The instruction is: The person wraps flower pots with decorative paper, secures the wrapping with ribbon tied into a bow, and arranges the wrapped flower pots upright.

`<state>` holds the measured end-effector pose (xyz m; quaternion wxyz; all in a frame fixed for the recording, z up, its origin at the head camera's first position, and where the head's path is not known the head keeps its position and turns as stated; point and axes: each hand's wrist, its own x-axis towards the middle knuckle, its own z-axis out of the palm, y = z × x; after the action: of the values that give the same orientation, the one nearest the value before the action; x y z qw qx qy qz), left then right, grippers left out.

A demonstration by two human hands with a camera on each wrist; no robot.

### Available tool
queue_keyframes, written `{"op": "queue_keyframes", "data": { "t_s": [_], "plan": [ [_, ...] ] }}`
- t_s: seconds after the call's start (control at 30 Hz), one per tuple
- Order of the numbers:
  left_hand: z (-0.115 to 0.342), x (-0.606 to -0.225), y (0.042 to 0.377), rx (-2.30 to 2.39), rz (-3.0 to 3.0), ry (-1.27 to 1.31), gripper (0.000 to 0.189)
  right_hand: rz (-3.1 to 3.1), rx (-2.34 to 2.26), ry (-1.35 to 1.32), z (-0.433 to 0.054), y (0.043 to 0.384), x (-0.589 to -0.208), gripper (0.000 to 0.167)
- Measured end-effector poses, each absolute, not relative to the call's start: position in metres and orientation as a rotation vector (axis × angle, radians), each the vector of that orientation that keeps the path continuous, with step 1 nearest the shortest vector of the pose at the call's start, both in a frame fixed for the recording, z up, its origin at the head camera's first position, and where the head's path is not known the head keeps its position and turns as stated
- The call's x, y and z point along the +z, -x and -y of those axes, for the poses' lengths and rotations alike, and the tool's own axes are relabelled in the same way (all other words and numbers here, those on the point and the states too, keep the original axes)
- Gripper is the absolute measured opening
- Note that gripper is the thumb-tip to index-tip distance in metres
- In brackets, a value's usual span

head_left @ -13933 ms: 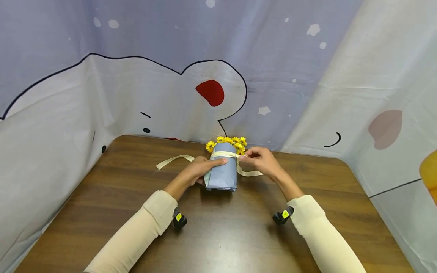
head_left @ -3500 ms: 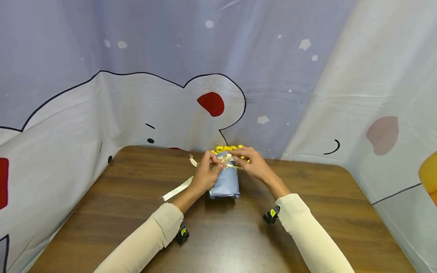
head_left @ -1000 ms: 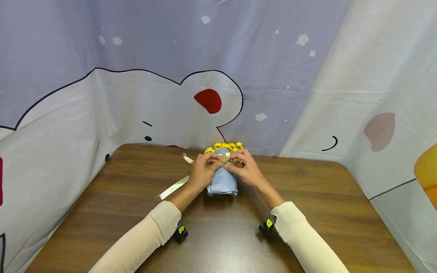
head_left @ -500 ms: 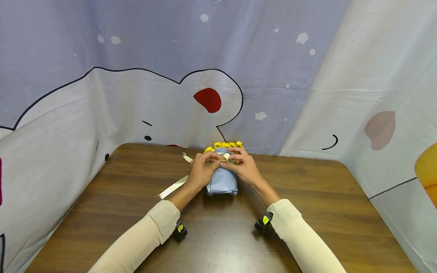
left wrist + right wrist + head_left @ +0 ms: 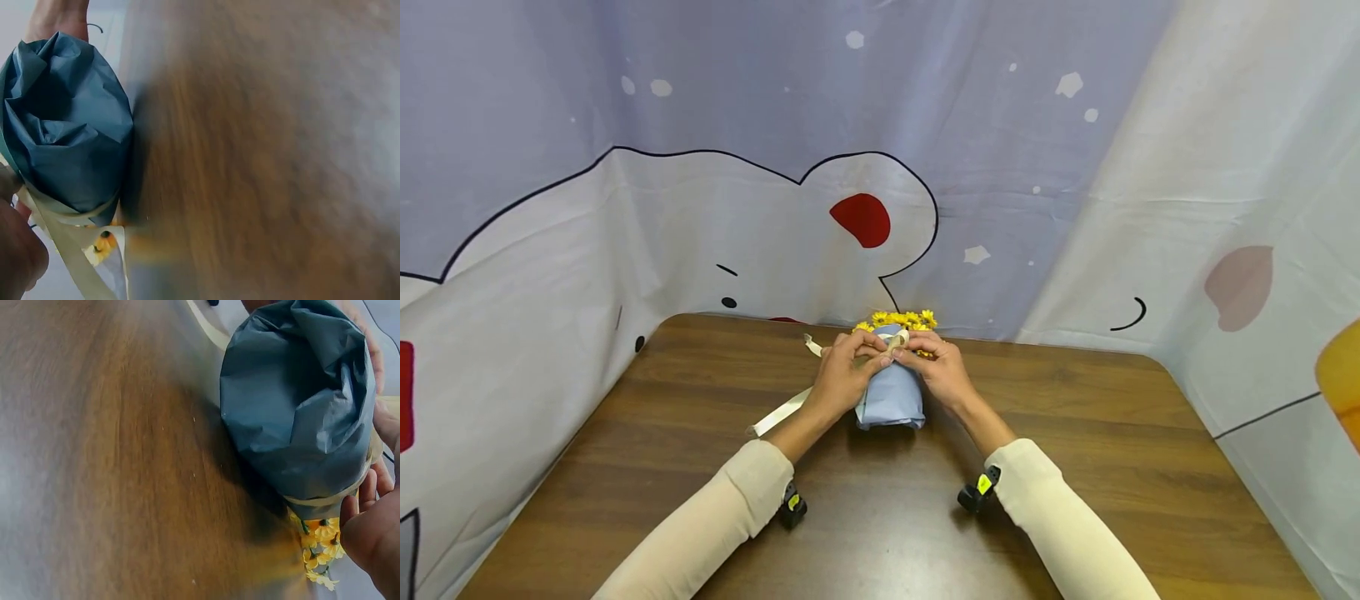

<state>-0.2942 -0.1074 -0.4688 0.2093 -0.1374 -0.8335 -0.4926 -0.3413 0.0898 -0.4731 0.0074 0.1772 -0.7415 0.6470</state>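
A bouquet of yellow flowers (image 5: pixel 912 318) wrapped in blue paper (image 5: pixel 891 398) lies on the table, its blooms toward the back wall. Around the wrap runs a cream ribbon (image 5: pixel 898 337), looped on top where both hands meet. My left hand (image 5: pixel 841 377) pinches the ribbon at the knot between thumb and forefinger. From the other side, my right hand (image 5: pixel 945 371) also pinches the ribbon, thumb close to the left thumb. The exact knot is hidden behind the fingers. In the right wrist view, the wrap's crumpled bottom end (image 5: pixel 300 406) faces the camera, with the ribbon round it near the flowers.
Two loose ribbon tails reach out left of the bouquet, the longer tail (image 5: pixel 781 413) lying toward the front. The brown wooden table (image 5: pixel 1112 467) extends on both sides. A printed fabric curtain (image 5: pixel 760 225) stands right behind its back edge.
Earlier, the left hand held the wrap while the ribbon ends lay to both sides. Since then both hands have come together over a ribbon loop. In the last second only the fingers shift slightly.
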Motion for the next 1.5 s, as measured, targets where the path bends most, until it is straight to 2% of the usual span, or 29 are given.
{"op": "queue_keyframes", "data": {
  "t_s": [0.2, 0.33, 0.53, 0.7, 0.87, 1.2, 1.33, 1.43, 1.5],
  "plan": [
    [0.118, -0.470, 0.293, -1.445, 2.242, 0.463, 0.025, 2.341, 1.921, -0.608, -0.091, 0.341, -0.472, 0.016],
    [0.132, -0.463, 0.307, -1.510, 2.309, 0.401, 0.035, 2.362, 1.841, -0.648, -0.089, 0.341, -0.471, 0.018],
    [0.150, -0.457, 0.324, -1.381, 2.725, 0.339, 0.032, 2.401, 1.751, -0.671, -0.085, 0.339, -0.473, 0.014],
    [0.156, -0.454, 0.323, -1.485, 2.677, 0.405, 0.021, 2.383, 1.736, -0.692, -0.085, 0.338, -0.472, 0.012],
    [0.157, -0.443, 0.324, -1.575, 2.569, 0.464, 0.020, 2.380, 1.729, -0.680, -0.087, 0.339, -0.470, 0.011],
    [0.172, -0.385, 0.315, -0.660, 3.058, 0.310, 0.034, 2.417, 1.660, -0.717, -0.085, 0.338, -0.465, 0.012],
    [0.182, -0.352, 0.305, -0.964, 3.274, 0.330, 0.035, 2.431, 1.620, -0.733, -0.084, 0.339, -0.464, 0.012],
    [0.190, -0.337, 0.297, -1.433, 3.294, 0.377, 0.028, 2.438, 1.604, -0.740, -0.083, 0.339, -0.464, 0.011],
    [0.193, -0.334, 0.291, -1.688, 3.301, 0.449, 0.030, 2.438, 1.605, -0.743, -0.081, 0.339, -0.466, 0.011]
  ]
}}
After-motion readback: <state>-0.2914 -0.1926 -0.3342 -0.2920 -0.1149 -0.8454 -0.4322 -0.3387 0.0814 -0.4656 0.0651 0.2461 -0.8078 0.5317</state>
